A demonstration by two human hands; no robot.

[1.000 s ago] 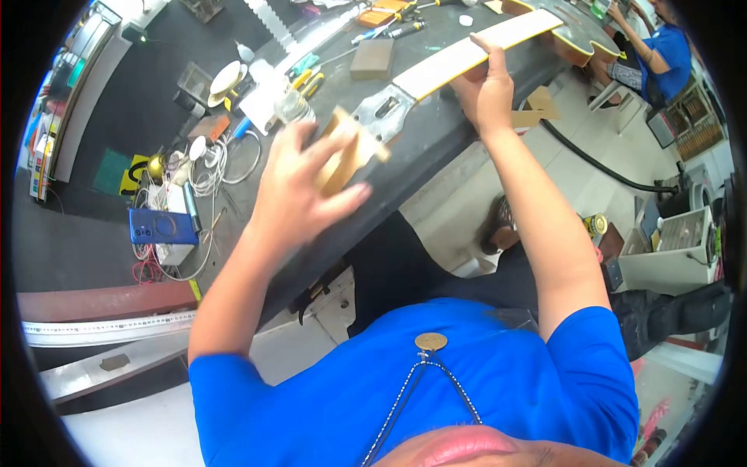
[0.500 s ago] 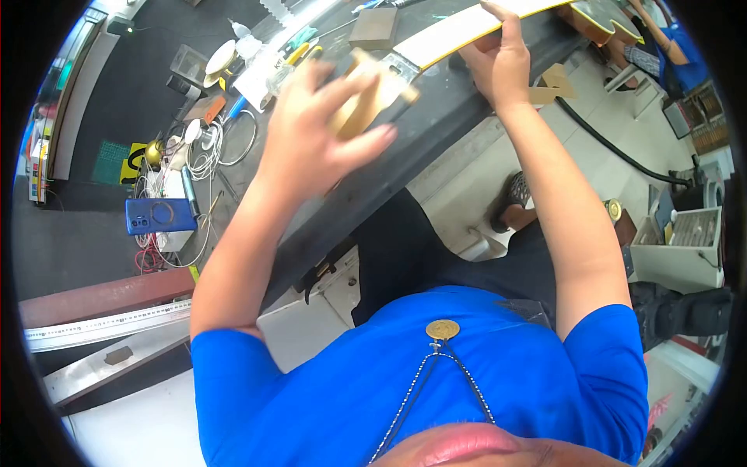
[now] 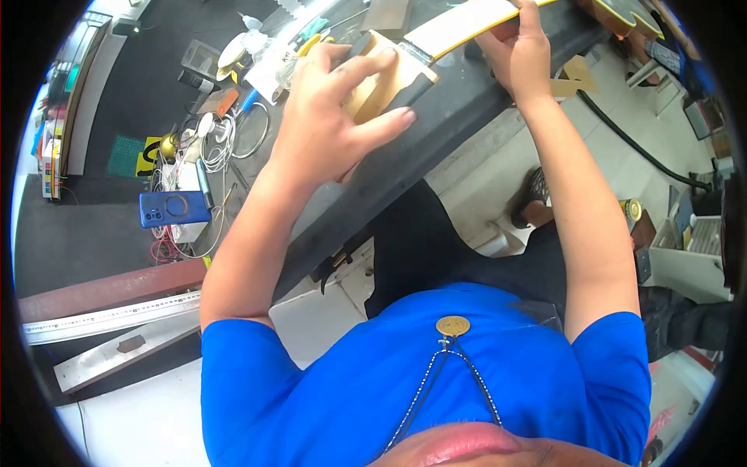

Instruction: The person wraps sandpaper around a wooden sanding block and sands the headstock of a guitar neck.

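A guitar neck [image 3: 461,29] with a glaring pale face and yellow edging runs across the top of the view. My right hand [image 3: 523,58] is wrapped round it, thumb over the upper face. At the neck's left end, a dark slotted strip borders a light wooden headstock [image 3: 389,86] with dark sides. Over that headstock is my left hand [image 3: 331,117], fingers spread and thumb held apart, its palm hiding part of the wood. Part of the guitar body [image 3: 611,15] shows at the upper right.
On the dark bench [image 3: 74,241] lie a blue phone [image 3: 175,208], tangled white cables [image 3: 222,144] and a steel ruler [image 3: 117,315]. A brown block [image 3: 387,17] sits behind the neck. Black hose [image 3: 638,148] crosses the floor. Another person's leg [image 3: 537,212] shows beyond the bench.
The whole view has shifted, so the bench and guitar appear farther right. My left hand, blurred before, is sharper now over the headstock. My right hand keeps its hold on the neck.
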